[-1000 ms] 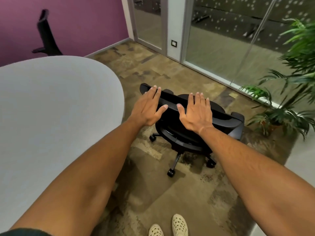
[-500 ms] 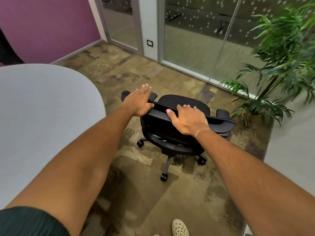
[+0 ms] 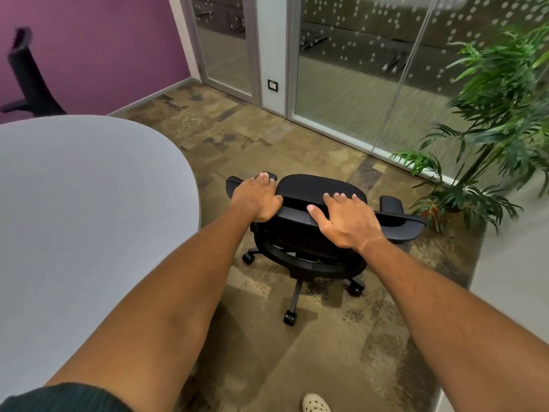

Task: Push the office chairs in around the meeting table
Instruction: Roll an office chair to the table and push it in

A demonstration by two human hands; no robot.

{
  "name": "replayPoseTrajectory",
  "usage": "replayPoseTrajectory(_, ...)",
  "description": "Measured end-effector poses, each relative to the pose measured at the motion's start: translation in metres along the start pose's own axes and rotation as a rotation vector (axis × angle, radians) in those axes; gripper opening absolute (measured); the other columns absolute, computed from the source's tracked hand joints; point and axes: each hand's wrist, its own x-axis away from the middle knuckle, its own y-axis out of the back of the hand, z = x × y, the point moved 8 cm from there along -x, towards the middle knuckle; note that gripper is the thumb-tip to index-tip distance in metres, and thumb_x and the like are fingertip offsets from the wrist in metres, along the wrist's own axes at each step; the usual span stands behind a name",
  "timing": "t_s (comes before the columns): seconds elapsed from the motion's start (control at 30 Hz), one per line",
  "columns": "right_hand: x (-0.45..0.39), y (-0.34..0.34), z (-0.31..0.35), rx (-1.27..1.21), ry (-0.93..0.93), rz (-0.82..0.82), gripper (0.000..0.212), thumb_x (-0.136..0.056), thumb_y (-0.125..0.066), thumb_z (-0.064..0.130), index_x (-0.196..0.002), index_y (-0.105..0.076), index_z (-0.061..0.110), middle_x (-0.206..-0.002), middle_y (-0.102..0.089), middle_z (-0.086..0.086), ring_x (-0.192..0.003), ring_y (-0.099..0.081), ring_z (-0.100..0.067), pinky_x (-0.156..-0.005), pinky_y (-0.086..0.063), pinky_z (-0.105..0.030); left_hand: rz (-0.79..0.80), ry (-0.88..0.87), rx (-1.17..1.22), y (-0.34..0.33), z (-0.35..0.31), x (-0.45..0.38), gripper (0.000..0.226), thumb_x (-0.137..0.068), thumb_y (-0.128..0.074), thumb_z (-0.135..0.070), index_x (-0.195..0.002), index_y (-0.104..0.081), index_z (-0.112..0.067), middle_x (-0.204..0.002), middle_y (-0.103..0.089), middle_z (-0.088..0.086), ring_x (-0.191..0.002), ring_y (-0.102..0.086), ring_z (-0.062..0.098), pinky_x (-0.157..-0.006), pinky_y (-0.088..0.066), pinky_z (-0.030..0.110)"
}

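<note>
Both hands (image 3: 258, 200) (image 3: 346, 223) outstretched, palms down

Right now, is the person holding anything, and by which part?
Yes: the black office chair, by the top edge of its backrest. The left hand and right hand both rest there, fingers curled over the edge.

A black office chair (image 3: 312, 233) is seen beside a plain pale grey table (image 3: 89, 203), on a carpet (image 3: 252, 138) patterned in brown and olive patches, while a purple wall (image 3: 104, 49), white-dotted glass panels (image 3: 371, 55) and a green plant (image 3: 499, 114) are shown behind.
</note>
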Motion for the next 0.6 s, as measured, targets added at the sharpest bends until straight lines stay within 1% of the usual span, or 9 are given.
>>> replayPoseTrajectory(0.13,0.009,0.001,0.008,-0.009,0.047,0.021,0.082,-0.094,-0.013,0.066,-0.146,-0.037,0.008,-0.146,-0.046,-0.018,-0.136,-0.039,-0.03,-0.116,-0.023,-0.045,0.007,0.065,0.038,-0.006,0.003,0.022,0.064,-0.099,-0.023,-0.04,-0.149,-0.022,0.0,-0.159,-0.014,0.022,-0.146,-0.018,0.032,-0.117,-0.019,0.042)
replayPoseTrajectory(0.23,0.017,0.002,0.017,-0.019,0.094,0.032,0.083,-0.094,-0.013,0.067,-0.145,-0.039,0.007,-0.144,-0.048,-0.017,-0.135,-0.041,-0.03,-0.115,-0.025,-0.045,0.002,0.126,0.069,-0.007,0.005,0.043,0.063,-0.099,-0.024,-0.039,-0.148,-0.026,0.0,-0.158,-0.017,0.023,-0.145,-0.021,0.033,-0.116,-0.021,0.043)
replayPoseTrajectory(0.37,0.033,0.001,0.025,-0.026,0.177,0.046,0.082,-0.094,-0.014,0.066,-0.146,-0.038,0.007,-0.145,-0.046,-0.017,-0.136,-0.039,-0.029,-0.116,-0.024,-0.044,-0.01,0.213,0.106,-0.008,-0.001,0.076,0.059,-0.097,-0.027,-0.037,-0.142,-0.036,0.002,-0.152,-0.03,0.024,-0.14,-0.028,0.033,-0.114,-0.024,0.043)
replayPoseTrajectory(0.47,0.047,0.002,0.028,-0.022,0.255,0.053,0.081,-0.095,-0.015,0.065,-0.146,-0.036,0.007,-0.147,-0.044,-0.017,-0.138,-0.037,-0.029,-0.117,-0.022,-0.043,-0.03,0.297,0.145,-0.01,-0.008,0.102,0.053,-0.095,-0.029,-0.037,-0.129,-0.045,0.001,-0.139,-0.042,0.023,-0.128,-0.04,0.034,-0.106,-0.03,0.042)
replayPoseTrajectory(0.5,0.051,0.003,0.028,-0.024,0.28,0.054,0.081,-0.095,-0.015,0.065,-0.147,-0.035,0.007,-0.148,-0.043,-0.017,-0.139,-0.036,-0.029,-0.118,-0.021,-0.042,-0.041,0.319,0.159,-0.01,-0.011,0.11,0.05,-0.094,-0.03,-0.036,-0.126,-0.045,0.0,-0.135,-0.045,0.023,-0.125,-0.042,0.034,-0.105,-0.031,0.042)
replayPoseTrajectory(0.6,0.061,0.004,0.029,-0.022,0.342,0.064,0.08,-0.095,-0.015,0.065,-0.148,-0.033,0.007,-0.15,-0.041,-0.016,-0.141,-0.032,-0.027,-0.12,-0.017,-0.041,-0.063,0.37,0.194,-0.014,-0.021,0.131,0.05,-0.094,-0.03,-0.036,-0.128,-0.044,-0.001,-0.137,-0.043,0.021,-0.128,-0.039,0.031,-0.107,-0.028,0.039)
